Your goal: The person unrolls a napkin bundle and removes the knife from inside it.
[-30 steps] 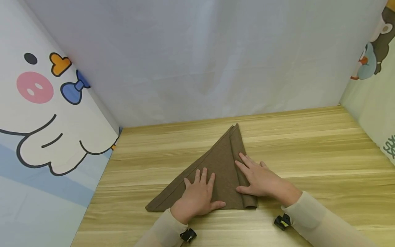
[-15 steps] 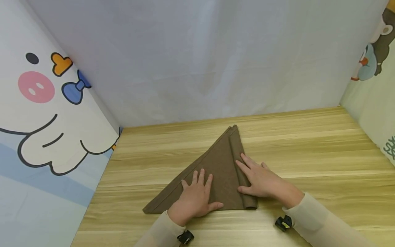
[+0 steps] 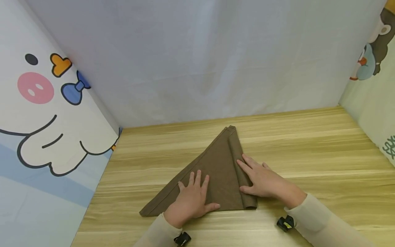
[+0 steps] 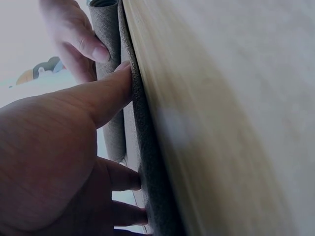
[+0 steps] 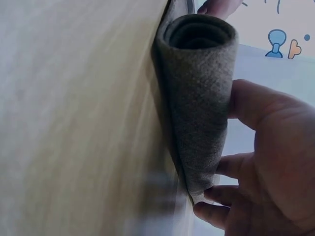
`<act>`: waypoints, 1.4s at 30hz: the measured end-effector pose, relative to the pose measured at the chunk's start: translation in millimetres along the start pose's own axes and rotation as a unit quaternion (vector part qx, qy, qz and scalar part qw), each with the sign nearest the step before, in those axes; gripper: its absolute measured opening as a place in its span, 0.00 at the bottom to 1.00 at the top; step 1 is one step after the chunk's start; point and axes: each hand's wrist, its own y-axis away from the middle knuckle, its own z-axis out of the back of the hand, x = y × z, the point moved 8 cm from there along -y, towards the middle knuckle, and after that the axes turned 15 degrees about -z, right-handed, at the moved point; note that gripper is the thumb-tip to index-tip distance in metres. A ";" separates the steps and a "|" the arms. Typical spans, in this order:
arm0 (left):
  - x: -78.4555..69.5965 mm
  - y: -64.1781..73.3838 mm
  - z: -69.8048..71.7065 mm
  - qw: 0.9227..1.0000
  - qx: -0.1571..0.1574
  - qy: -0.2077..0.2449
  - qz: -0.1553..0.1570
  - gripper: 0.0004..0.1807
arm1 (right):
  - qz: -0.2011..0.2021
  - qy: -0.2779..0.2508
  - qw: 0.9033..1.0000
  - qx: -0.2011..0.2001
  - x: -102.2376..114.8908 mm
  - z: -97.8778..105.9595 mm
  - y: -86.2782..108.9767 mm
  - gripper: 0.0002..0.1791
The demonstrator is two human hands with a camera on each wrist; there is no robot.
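Note:
A brown cloth (image 3: 223,178), folded to a triangle, lies on the wooden table with its right side turned into a roll (image 3: 236,147). My left hand (image 3: 189,198) rests on the flat part with fingers spread and the thumb near the front edge. Along the roll lie the fingertips of my right hand (image 3: 263,180), the fingers fairly straight. The right wrist view shows the coiled end of the roll (image 5: 199,93) beside the right thumb and fingertips. In the left wrist view, the left thumb (image 4: 110,93) touches the cloth's edge.
The wooden table (image 3: 308,147) runs back to a pale curtain (image 3: 216,68). A cartoon-printed panel (image 3: 68,137) stands at the left, and another printed panel (image 3: 370,109) at the right. Small black devices sit at both cuffs.
My left hand has slid slightly left and toward me, and the cloth's left corner and tip have shifted the same way. The right hand has moved a little to the right along with the roll.

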 end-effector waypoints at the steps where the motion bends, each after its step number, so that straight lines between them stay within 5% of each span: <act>1: 0.2 0.5 -0.3 1.000 0.000 -0.001 0.000 0.55 | 0.002 0.001 1.000 -0.002 0.0 -0.1 0.1 0.49; 27: 0.0 2.2 2.7 1.000 -0.001 -0.020 0.005 0.55 | 0.012 0.006 1.000 -0.001 -2.2 -2.7 2.3 0.47; 34: -9.8 -7.7 13.9 0.998 0.014 -0.056 0.005 0.52 | 0.020 0.002 1.000 -0.013 8.4 3.6 4.6 0.46; 42: -26.5 -17.4 18.9 0.999 0.021 -0.047 -0.005 0.52 | 0.023 0.024 0.999 -0.022 16.0 0.4 0.3 0.48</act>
